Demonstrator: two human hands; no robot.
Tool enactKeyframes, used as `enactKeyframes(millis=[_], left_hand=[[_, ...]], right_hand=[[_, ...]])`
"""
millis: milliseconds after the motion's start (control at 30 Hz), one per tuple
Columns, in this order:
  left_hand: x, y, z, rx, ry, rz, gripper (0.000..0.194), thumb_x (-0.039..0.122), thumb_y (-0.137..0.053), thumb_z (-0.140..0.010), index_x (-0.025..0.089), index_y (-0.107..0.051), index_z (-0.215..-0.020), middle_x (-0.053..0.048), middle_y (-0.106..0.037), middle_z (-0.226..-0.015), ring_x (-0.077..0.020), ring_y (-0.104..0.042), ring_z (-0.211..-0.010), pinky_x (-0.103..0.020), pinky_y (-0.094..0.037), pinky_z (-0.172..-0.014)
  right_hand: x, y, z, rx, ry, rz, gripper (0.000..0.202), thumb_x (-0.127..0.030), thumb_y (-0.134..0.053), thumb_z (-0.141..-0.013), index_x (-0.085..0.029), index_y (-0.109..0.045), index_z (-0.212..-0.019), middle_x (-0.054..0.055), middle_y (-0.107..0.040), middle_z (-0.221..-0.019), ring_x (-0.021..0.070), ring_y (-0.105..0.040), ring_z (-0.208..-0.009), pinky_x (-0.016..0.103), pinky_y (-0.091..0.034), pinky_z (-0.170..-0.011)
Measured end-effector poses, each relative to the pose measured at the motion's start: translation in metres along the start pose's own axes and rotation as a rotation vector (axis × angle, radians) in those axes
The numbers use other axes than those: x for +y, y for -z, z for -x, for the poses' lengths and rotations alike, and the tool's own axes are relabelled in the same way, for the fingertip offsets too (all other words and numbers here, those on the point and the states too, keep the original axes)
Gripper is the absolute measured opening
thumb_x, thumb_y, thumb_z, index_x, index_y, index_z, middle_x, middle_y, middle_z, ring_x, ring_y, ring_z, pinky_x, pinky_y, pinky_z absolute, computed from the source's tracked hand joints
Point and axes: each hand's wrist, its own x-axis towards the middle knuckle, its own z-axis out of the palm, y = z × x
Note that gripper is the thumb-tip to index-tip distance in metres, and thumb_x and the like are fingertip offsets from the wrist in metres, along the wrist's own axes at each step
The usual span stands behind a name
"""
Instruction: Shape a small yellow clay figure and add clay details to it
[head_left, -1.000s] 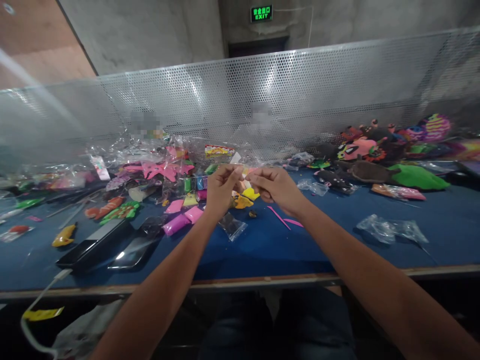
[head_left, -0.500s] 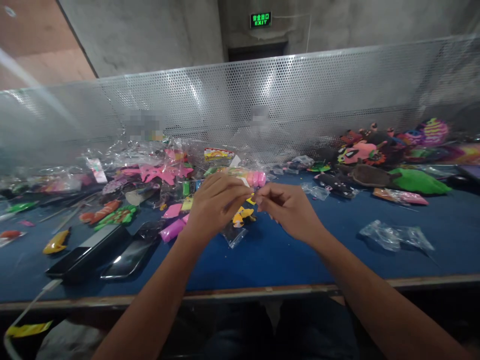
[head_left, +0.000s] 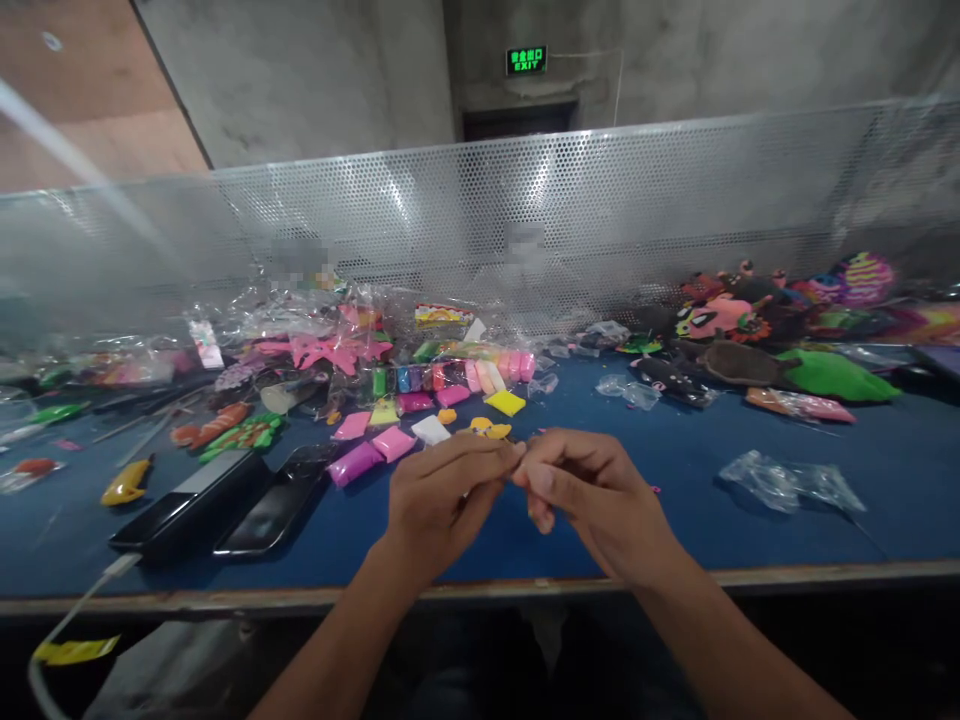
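From the head camera I see a blue table (head_left: 780, 540) before a perforated metal screen (head_left: 420, 220). The left hand (head_left: 450, 490) and right hand (head_left: 600, 490) meet at curled fingertips, though I cannot tell what they grip. Just beyond lies a yellow piece (head_left: 489, 428); farther back, clear wrapping (head_left: 480, 350) holds pink rolls (head_left: 520, 364).

A green-lit sign (head_left: 526, 61) on the concrete wall (head_left: 697, 60) reads "安全出口" above "EXIT".
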Motion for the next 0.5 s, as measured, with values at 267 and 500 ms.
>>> enactKeyframes(millis=[267, 500], left_hand=[[0.004, 0.028, -0.009, -0.252, 0.064, 0.203, 0.011, 0.013, -0.062, -0.086, 0.021, -0.07, -0.091, -0.004, -0.072, -0.078, -0.0125, -0.067, -0.069, -0.022, -0.055, -0.064], [0.011, 0.041, -0.013, -0.351, 0.044, 0.161, 0.013, 0.014, -0.061, -0.088, 0.023, -0.068, -0.091, -0.003, -0.072, -0.078, -0.0127, -0.066, -0.07, -0.023, -0.054, -0.065]], right_hand=[[-0.03, 0.001, 0.001, -0.169, -0.101, 0.375, 0.022, -0.031, -0.066, -0.085, -0.017, -0.067, -0.068, -0.003, -0.052, -0.055, 0.0071, -0.041, -0.049, 0.02, -0.032, -0.045], [-0.035, -0.001, 0.003, -0.224, -0.11, 0.455, 0.02, -0.031, -0.066, -0.083, -0.016, -0.071, -0.072, 0.001, -0.059, -0.06, 0.0082, -0.044, -0.052, 0.02, -0.034, -0.045]])
